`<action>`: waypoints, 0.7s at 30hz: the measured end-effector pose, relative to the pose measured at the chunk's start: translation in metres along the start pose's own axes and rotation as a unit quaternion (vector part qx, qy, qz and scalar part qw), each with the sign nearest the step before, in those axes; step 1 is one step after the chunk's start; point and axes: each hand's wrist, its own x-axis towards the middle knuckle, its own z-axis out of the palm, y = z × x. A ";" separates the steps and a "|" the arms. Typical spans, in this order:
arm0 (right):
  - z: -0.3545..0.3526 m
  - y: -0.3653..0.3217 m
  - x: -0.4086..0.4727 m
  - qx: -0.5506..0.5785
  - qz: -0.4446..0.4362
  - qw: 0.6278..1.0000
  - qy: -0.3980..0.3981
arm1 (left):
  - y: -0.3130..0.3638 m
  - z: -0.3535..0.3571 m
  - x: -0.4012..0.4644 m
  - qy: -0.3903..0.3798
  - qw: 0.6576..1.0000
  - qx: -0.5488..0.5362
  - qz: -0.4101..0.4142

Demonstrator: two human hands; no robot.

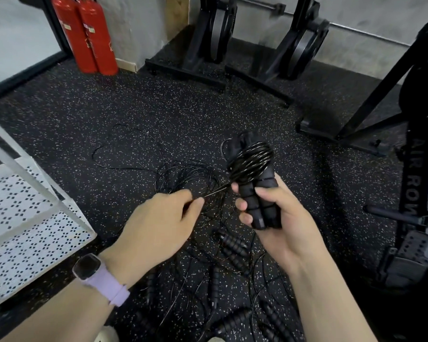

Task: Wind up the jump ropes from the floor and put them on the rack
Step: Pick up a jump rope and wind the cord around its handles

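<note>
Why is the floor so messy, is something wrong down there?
Yes: loose jump ropes lie tangled on the floor, with handles scattered near the person's arms. Only one rope is tidy: the right hand grips its handles while the left hand pinches its cord.

Left hand point(158, 218) pinching, right hand point(274, 218) gripping.

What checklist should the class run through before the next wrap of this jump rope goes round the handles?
1. Right hand grips both handles together: ok.
2. Left hand pinches the free cord: ok.
3. Cord taut between the hands: ok.
4. Wound coils sit tight on the handles: ok.
5. Free cord clear of the tangled ropes on the floor: cannot tell.
6. White rack within reach: ok.
</note>
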 end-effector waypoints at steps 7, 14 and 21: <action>-0.010 -0.007 -0.002 -0.150 -0.019 0.974 0.166 | -0.002 -0.014 0.003 0.139 0.978 0.097 0.121; 0.001 0.011 -0.002 -0.469 0.059 0.877 0.088 | 0.001 -0.010 0.004 0.126 0.940 0.111 0.297; 0.006 0.008 -0.010 -0.545 0.142 0.825 -0.048 | 0.000 -0.014 0.005 0.078 0.971 0.021 0.223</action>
